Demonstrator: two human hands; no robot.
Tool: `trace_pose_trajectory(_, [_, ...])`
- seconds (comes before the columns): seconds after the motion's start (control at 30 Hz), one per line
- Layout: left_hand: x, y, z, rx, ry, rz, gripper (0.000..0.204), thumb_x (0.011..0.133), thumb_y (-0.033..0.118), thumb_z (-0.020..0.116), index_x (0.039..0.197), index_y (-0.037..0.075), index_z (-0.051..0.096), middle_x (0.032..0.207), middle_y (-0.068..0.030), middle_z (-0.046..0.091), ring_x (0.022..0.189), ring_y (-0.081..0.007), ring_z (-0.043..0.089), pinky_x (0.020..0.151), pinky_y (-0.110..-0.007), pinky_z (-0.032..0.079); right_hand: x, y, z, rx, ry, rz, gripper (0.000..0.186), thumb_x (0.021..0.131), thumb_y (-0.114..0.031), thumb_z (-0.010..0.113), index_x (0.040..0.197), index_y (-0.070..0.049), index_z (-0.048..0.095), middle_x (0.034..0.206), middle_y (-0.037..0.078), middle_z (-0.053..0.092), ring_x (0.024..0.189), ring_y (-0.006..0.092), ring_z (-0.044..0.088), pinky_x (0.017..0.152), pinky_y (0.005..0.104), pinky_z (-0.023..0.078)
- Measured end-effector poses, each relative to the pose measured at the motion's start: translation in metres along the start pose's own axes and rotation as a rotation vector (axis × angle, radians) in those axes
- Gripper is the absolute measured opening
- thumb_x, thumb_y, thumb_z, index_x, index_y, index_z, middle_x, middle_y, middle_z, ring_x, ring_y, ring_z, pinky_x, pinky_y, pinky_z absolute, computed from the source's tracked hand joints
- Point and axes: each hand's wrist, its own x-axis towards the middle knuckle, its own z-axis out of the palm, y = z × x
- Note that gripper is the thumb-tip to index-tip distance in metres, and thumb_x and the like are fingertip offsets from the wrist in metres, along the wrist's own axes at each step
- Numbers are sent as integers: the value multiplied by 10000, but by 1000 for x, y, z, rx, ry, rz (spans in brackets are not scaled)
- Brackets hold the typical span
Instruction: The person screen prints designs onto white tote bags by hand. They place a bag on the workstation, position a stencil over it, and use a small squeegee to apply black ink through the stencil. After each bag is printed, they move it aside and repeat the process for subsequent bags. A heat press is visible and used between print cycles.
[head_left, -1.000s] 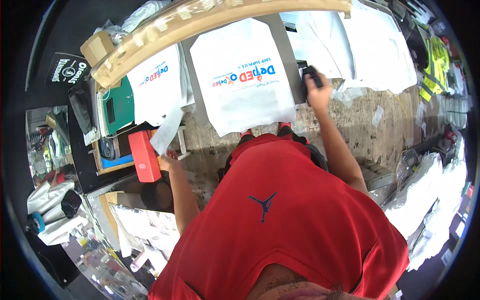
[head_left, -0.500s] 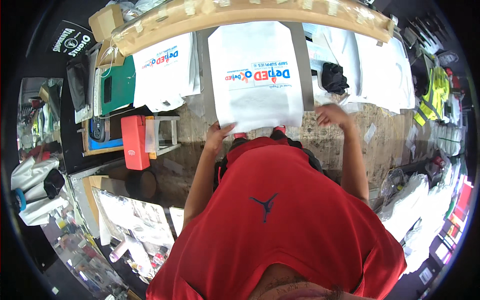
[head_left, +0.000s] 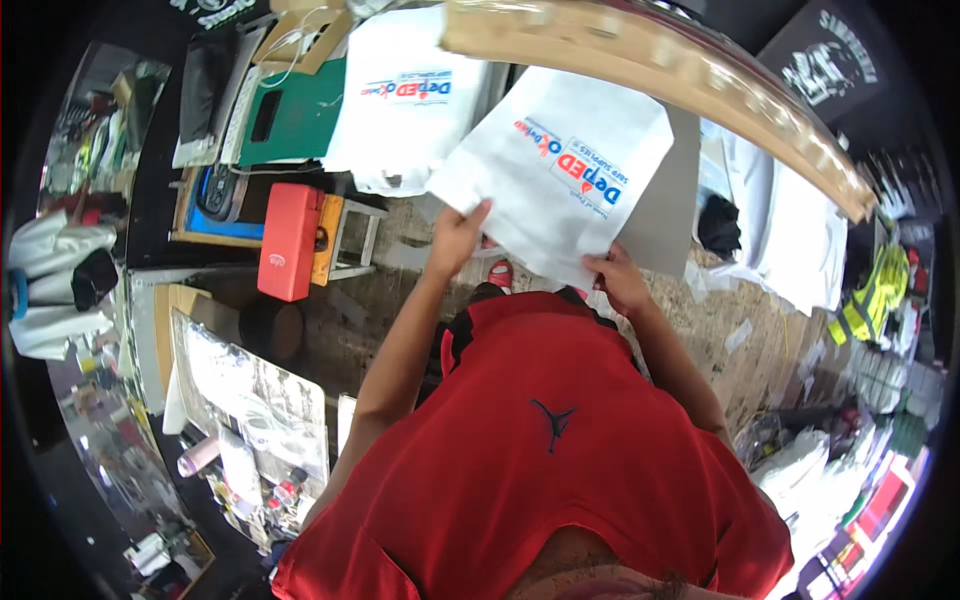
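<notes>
You seemed to be at the step of shifting the printed white bag, which slanted partly over the grey board, beside the printed bag stack. Your left hand and right hand each pinched its near edge. The next move likely called for even tension, keeping it flat.

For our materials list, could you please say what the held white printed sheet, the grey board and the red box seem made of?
White printed sheet: probably thin fabric, matte, given its soft wrinkles.
Grey board: matte, straight-edged, stiff-looking; cardboard or wood, I can't tell.
Red box: smooth, perhaps plastic or coated card, from its even colour and crisp edges.
</notes>
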Motion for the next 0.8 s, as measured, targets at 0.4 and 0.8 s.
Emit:
trace_pose_trajectory(0.4, [103,89,-165,-167,356,160,246,962,188,660,1035,-44,619,755,-94,662,472,-159,575,417,-276,451,150,-105,202,-409,89,-382,547,858,-111,703,1348,-21,479,961,102,660,662,144,613,517,298,489])
trace_pose_trajectory(0.8, [117,-21,-220,-35,487,-154,198,824,35,751,905,-110,644,744,-134,682,569,-188,659,502,-313,529,271,-49,218,-860,340,-228,400,843,-271,770,1080,31,660,952,139,727,710,203,721,574,322,588])
